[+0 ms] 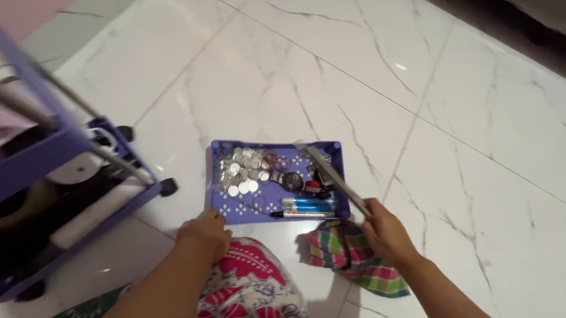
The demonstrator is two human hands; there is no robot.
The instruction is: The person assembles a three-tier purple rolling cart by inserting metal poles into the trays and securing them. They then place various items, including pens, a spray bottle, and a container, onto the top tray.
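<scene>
Left hand: [205,231] fingers curled, resting at 6 o'clock of tray's near edge.
Right hand: [386,232] gripping metal ruler [334,176] at its near end.
Checked cloth: [355,256] under right hand.
Purple tray: [218,204] on floor, coins [243,170] at 10 o'clock, markers [306,209] at 5 o'clock.
Purple cart: [48,144] at 9 o'clock.

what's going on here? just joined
A person sits on a white marble floor over a purple tray holding coins, a watch and markers. The right hand holds one end of a long flat metal strip that lies across the tray. The left hand rests at the tray's near edge. A plaid cloth lies under the right hand; a purple wheeled cart stands to the left.
</scene>
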